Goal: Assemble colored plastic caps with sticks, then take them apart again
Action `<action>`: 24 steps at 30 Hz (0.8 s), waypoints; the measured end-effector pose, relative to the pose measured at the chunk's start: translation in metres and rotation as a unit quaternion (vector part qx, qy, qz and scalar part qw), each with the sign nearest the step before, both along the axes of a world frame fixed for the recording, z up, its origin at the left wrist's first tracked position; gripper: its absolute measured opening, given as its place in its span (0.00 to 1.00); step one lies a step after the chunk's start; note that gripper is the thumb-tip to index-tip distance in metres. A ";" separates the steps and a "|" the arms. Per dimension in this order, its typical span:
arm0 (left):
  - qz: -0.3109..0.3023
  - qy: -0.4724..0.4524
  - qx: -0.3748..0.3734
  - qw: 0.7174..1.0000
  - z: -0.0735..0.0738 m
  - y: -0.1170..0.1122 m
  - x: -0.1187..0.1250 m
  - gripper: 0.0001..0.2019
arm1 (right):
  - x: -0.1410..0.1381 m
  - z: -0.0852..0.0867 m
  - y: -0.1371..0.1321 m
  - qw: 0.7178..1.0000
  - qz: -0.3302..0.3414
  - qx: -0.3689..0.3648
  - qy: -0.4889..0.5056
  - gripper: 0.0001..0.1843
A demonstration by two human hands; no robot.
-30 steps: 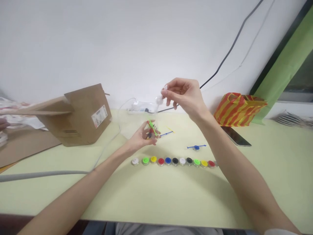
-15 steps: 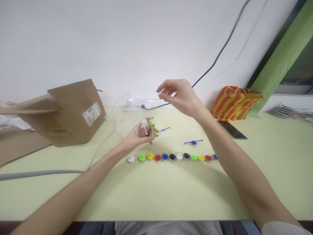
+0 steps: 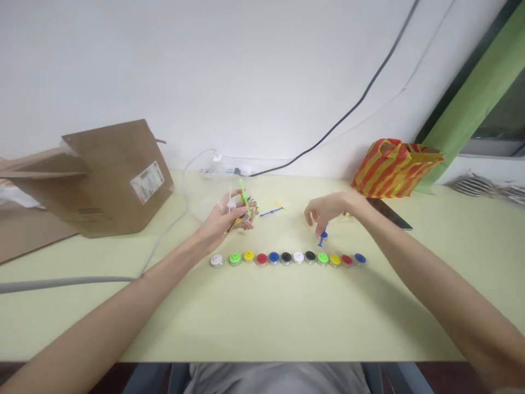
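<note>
My left hand (image 3: 223,219), left of the middle, is closed around a loose bunch of small plastic arrow pieces. A bright green arrow (image 3: 245,198) and a white piece (image 3: 232,204) stand out; the fingers partly hide some yellow, red and dark ones. My right hand (image 3: 324,210) has its fingers curled down, with the fingertips at the upper end of a blue arrow spinner (image 3: 323,236) on a clear round base. In front of both hands runs a row of round game spinner bases with coloured caps (image 3: 286,257), in white, green, yellow, red, blue and black.
A blue arrow (image 3: 271,212) and a yellow one (image 3: 281,206) lie between the hands. Under my right wrist is another yellow piece (image 3: 346,216). Around the table (image 3: 262,312) stand an open cardboard box (image 3: 115,180), a power strip (image 3: 227,172), a striped bag (image 3: 389,169) and a tablet (image 3: 388,213).
My right hand has come down from high above the table to the blue arrow spinner, whose arrow has turned from sideways to steeply slanted. My left hand still holds its bunch, slightly further left.
</note>
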State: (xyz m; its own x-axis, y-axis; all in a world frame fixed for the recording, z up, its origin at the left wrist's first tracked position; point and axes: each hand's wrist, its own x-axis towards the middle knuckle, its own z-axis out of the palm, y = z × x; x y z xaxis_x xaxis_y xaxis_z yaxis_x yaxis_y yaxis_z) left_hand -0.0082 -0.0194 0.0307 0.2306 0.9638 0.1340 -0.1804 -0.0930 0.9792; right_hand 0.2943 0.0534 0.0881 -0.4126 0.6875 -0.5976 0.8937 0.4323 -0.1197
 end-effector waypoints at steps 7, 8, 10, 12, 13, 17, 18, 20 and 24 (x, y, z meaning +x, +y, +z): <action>-0.016 0.004 0.008 1.000 0.005 -0.006 0.001 0.35 | -0.001 -0.001 -0.023 0.999 0.024 0.016 -0.041 0.21; -0.017 0.001 0.011 1.000 0.004 -0.006 0.001 0.34 | -0.002 -0.003 -0.022 0.998 0.027 0.025 -0.041 0.16; -0.022 -0.005 0.016 1.000 0.002 -0.004 0.000 0.33 | -0.004 -0.006 -0.018 0.999 0.028 0.033 -0.030 0.07; -0.030 -0.010 0.022 0.999 -0.001 -0.002 -0.001 0.32 | -0.004 -0.007 -0.012 0.999 0.012 0.049 -0.021 0.04; -0.034 -0.013 0.026 0.999 -0.003 0.000 -0.002 0.31 | -0.003 -0.006 -0.009 0.998 0.001 0.059 -0.014 0.04; -0.047 -0.001 0.044 0.998 -0.007 0.002 -0.005 0.27 | 0.005 -0.003 -0.001 0.995 -0.043 0.076 0.056 0.07; -0.048 0.007 0.048 0.998 -0.007 0.002 -0.005 0.27 | 0.008 -0.003 0.000 0.993 -0.058 0.077 0.065 0.09; -0.040 0.022 0.049 0.998 -0.006 0.000 -0.005 0.27 | 0.017 -0.005 -0.002 0.990 -0.091 0.081 0.066 0.14; -0.019 0.041 0.037 0.998 -0.003 -0.003 -0.002 0.31 | 0.032 -0.017 -0.010 0.989 -0.103 0.058 0.093 0.19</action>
